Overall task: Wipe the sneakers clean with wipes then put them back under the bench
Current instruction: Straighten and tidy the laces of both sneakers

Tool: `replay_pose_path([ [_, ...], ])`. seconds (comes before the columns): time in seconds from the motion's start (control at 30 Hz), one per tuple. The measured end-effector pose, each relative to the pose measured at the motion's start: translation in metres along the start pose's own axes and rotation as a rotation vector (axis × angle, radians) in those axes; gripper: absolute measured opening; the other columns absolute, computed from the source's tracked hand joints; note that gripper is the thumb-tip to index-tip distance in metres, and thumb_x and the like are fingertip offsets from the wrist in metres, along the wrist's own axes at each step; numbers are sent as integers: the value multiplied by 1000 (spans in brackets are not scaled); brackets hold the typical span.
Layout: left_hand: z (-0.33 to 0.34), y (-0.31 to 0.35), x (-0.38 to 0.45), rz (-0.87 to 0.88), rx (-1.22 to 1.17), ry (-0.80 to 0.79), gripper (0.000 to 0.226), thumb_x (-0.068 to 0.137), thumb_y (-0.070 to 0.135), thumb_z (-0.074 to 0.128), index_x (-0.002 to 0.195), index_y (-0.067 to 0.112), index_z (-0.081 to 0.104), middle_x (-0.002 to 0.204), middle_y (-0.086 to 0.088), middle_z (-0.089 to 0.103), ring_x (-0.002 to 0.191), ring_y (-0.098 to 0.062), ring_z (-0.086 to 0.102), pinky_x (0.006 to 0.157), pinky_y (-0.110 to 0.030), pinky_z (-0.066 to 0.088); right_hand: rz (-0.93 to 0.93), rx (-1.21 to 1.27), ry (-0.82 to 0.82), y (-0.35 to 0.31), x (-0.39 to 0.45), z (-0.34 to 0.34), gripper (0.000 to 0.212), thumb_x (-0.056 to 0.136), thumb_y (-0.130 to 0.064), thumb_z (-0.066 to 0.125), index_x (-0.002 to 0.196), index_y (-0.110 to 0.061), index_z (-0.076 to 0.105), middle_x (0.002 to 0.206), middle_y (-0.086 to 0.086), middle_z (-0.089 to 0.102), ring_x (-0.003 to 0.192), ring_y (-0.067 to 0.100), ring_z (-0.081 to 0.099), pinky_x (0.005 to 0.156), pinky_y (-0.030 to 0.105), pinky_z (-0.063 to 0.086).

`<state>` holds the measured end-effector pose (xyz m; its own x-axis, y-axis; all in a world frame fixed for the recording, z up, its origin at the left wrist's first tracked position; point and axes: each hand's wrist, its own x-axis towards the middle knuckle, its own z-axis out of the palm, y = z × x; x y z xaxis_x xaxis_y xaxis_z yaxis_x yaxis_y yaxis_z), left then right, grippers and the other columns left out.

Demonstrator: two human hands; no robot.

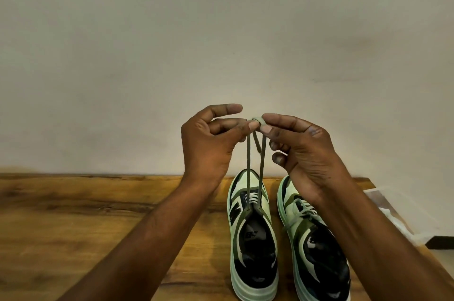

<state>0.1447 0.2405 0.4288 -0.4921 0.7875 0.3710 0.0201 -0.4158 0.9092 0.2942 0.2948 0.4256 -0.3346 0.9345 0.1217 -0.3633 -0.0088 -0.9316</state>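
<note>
Sneakers stand side by side on the wooden bench top (73,214), toes toward the far wall (221,30): the left sneaker (253,239) near the middle of the view, the right sneaker (317,251) just beside it and partly hidden under the right forearm. Both hands are raised above the left sneaker, working its olive lace (248,165). The left hand (211,138) pinches the lace between thumb and a curled finger, with the index finger held out straight above. The right hand (302,146) pinches it too, with a turn of lace wound round its fingertip and the other fingers curled loosely. Two strands run taut from the fingers down to the top eyelets.

Risks, as I judge them. The taut lace could lift or tip the left sneaker if pulled harder, knocking it against its neighbour or sliding it toward the near edge of the bench. The turn round the fingertip could slip off, and the half-made knot would fall slack. At the right end of the bench lies what looks like a clear plastic container (383,202) with something white in it, possibly the wipes; I cannot tell. A sweeping right elbow might catch it. No wipe is in either hand, so whether cleaning is done cannot be read here.
</note>
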Motion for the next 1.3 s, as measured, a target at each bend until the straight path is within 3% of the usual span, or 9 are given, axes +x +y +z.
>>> replay_pose_path([
  [0.4,1,13,0,127,5,-7,45,80,6,88,120,8,68,88,-5,81,88,-18,79,83,-31,61,-49,-4,5,-13,-5,12,26,78,-9,83,104,-13,79,95,6,77,66,11,53,56,24,38],
  [0.5,1,18,1,149,-3,6,47,79,6,88,121,9,68,89,-5,81,90,-18,79,87,-36,62,-70,3,3,-18,-6,14,27,79,-7,82,105,-12,79,89,2,76,65,10,53,56,24,38],
  [0.8,1,31,1,180,-38,24,47,79,5,88,121,9,68,91,-5,81,91,-19,79,88,-40,63,-124,30,-14,-25,-9,23,28,75,-6,82,103,-13,79,91,6,75,64,13,52,53,24,38],
  [1.03,1,44,-1,202,-31,28,47,77,8,90,119,14,69,91,-4,81,91,-20,79,91,-55,61,-168,30,-30,-33,-13,28,32,76,-7,81,108,-9,79,92,7,76,64,11,52,54,25,38],
  [1.2,0,51,-3,217,-47,35,44,77,7,89,116,15,71,91,-4,81,90,-21,79,90,-52,61,-183,35,-15,-39,-17,31,34,72,-11,84,106,-10,80,96,9,77,65,10,50,53,24,38],
  [1.3,-1,53,-4,242,-64,31,38,76,5,88,110,13,74,91,-4,81,89,-22,79,82,-40,62,-190,36,-14,-42,-20,33,36,68,-16,85,103,-11,81,100,15,76,64,10,50,52,23,39],
])
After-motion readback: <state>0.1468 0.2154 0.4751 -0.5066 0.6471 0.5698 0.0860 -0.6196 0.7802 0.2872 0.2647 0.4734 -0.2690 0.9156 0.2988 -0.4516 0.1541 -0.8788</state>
